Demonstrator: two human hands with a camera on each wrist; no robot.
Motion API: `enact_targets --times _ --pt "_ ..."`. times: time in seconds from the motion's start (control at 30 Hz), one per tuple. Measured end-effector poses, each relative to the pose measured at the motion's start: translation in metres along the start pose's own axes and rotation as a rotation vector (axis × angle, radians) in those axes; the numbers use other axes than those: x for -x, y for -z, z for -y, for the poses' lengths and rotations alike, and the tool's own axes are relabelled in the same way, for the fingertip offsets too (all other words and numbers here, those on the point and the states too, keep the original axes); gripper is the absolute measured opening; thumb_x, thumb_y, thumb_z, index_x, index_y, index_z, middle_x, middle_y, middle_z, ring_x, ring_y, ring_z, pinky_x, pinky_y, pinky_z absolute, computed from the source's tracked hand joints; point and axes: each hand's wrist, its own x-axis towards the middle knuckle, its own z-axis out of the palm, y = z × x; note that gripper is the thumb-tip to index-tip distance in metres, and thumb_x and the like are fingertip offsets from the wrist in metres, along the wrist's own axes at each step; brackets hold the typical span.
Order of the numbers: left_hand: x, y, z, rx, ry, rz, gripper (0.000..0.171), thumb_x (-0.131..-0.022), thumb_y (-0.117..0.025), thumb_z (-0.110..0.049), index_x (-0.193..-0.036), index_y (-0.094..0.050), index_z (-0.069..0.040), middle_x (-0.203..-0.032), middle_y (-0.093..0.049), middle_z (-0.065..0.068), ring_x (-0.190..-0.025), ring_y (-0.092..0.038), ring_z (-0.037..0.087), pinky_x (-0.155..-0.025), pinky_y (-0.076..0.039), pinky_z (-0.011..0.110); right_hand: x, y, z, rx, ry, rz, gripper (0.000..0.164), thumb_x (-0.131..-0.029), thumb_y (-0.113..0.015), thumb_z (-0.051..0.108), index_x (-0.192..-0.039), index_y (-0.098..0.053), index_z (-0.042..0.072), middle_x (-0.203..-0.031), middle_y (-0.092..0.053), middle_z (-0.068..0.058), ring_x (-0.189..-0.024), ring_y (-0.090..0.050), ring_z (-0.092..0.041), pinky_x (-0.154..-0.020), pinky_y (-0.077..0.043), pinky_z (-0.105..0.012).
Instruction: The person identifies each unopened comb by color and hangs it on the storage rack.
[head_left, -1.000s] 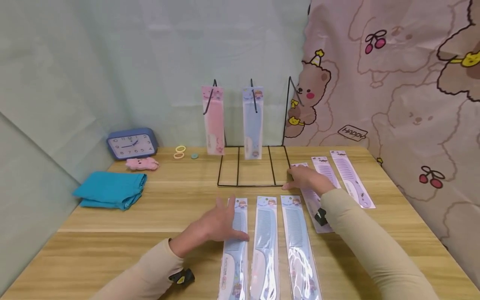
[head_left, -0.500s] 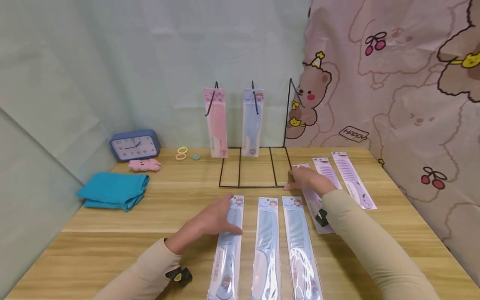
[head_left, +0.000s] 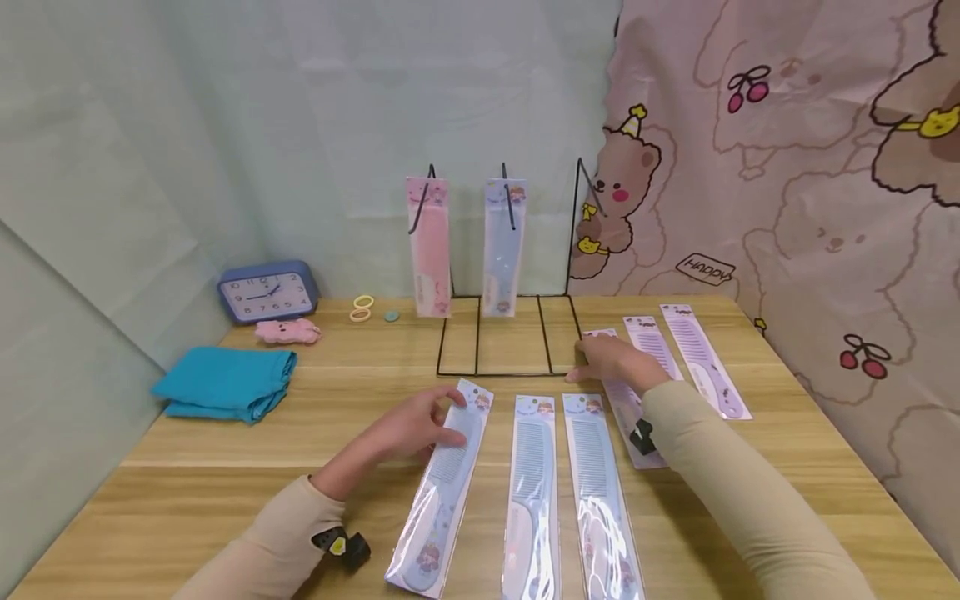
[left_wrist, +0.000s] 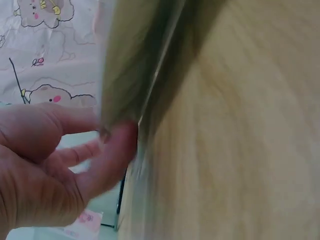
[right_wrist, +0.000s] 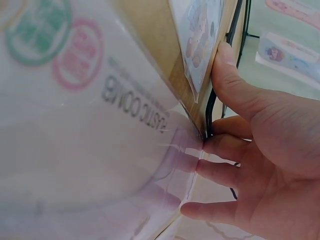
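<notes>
Near edge, centre of worktop (head_left: 247, 475): three packaged blue combs. Left blue comb pack (head_left: 442, 508) slants, top end leaning right; left hand (head_left: 412, 425) pinches it near the top between thumb and fingers. Whether all of it is off the wood, can't tell. Middle blue comb pack (head_left: 530, 500) and right blue comb pack (head_left: 602, 500) lie flat beside it.

Towards right edge: right hand (head_left: 617, 360) unclenched, fingers loosely extended, tips touching the nearest purple comb pack (head_left: 628, 412). Two more purple comb packs (head_left: 703, 360) lie beyond, nearer the far right corner.

By left edge: folded turquoise cloth (head_left: 225, 383).

Far edge, centre: black wire rack (head_left: 510, 374), pink comb pack (head_left: 430, 258) and hanging blue comb pack (head_left: 504, 258) on its hooks. Left of it, teal disc (head_left: 392, 316), two small rings (head_left: 362, 310), pink plush (head_left: 288, 331); blue clock (head_left: 268, 293) at far left corner.
</notes>
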Motion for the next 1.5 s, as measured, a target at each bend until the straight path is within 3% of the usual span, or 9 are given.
enact_targets --times 0.23,0.4,0.57,0.9,1.03,1.27,1.5 --pt "-0.002 0.014 -0.004 0.277 -0.042 0.035 0.06 -0.083 -0.08 -0.001 -0.138 -0.055 -0.004 -0.109 -0.067 0.017 -0.088 -0.068 0.024 -0.067 -0.061 0.038 0.0 0.0 0.0 -0.004 0.011 0.003 0.076 -0.091 -0.07 0.046 -0.144 -0.047 -0.003 -0.146 -0.047 -0.027 -0.137 -0.038 -0.046 -0.114 -0.029 -0.057" --pt "0.002 0.024 -0.016 0.408 -0.164 0.135 0.083 -0.085 -0.075 0.006 -0.155 -0.036 -0.011 -0.144 -0.051 0.021 -0.105 -0.068 0.031 -0.083 -0.059 0.046 0.0 0.002 -0.001 0.015 0.026 0.007 0.077 -0.091 -0.07 0.047 -0.144 -0.047 -0.004 -0.147 -0.045 -0.027 -0.139 -0.036 -0.046 -0.115 -0.028 -0.057" --pt "0.006 0.027 -0.029 0.484 -0.247 0.201 0.093 -0.085 -0.068 0.014 -0.161 -0.023 -0.017 -0.154 -0.04 0.02 -0.104 -0.069 0.03 -0.081 -0.059 0.049 -0.001 0.002 -0.003 0.014 0.018 -0.001 0.075 -0.091 -0.07 0.047 -0.142 -0.049 -0.003 -0.143 -0.049 -0.027 -0.135 -0.04 -0.046 -0.113 -0.031 -0.057" --pt "0.01 0.025 -0.054 0.462 -0.302 0.154 0.093 -0.083 -0.066 0.017 -0.16 -0.028 -0.02 -0.154 -0.041 0.017 -0.1 -0.07 0.024 -0.079 -0.06 0.045 -0.001 -0.001 -0.003 0.012 0.028 0.009 0.077 -0.091 -0.07 0.045 -0.144 -0.046 -0.005 -0.146 -0.046 -0.028 -0.137 -0.038 -0.047 -0.114 -0.029 -0.057" --pt "0.011 0.027 -0.071 0.435 -0.353 0.13 0.091 -0.085 -0.066 0.015 -0.159 -0.031 -0.023 -0.154 -0.041 0.014 -0.098 -0.07 0.025 -0.079 -0.06 0.046 -0.001 0.0 -0.003 0.016 0.04 0.013 0.078 -0.092 -0.07 0.045 -0.145 -0.044 -0.006 -0.149 -0.042 -0.029 -0.139 -0.034 -0.047 -0.116 -0.027 -0.056" --pt "0.007 0.029 -0.098 0.386 -0.442 0.123 0.087 -0.088 -0.065 0.013 -0.158 -0.032 -0.025 -0.154 -0.042 0.011 -0.098 -0.07 0.028 -0.078 -0.06 0.046 -0.001 0.001 -0.004 0.004 0.037 0.003 0.073 -0.092 -0.07 0.045 -0.141 -0.049 -0.005 -0.142 -0.049 -0.029 -0.134 -0.042 -0.047 -0.113 -0.032 -0.057" --pt "0.002 0.038 -0.117 0.422 -0.494 0.102 0.086 -0.089 -0.062 0.015 -0.159 -0.031 -0.024 -0.15 -0.049 0.011 -0.099 -0.07 0.028 -0.077 -0.06 0.045 0.001 0.003 -0.002 -0.005 0.028 0.005 0.074 -0.092 -0.07 0.044 -0.144 -0.047 -0.004 -0.146 -0.046 -0.028 -0.137 -0.038 -0.047 -0.114 -0.029 -0.057"
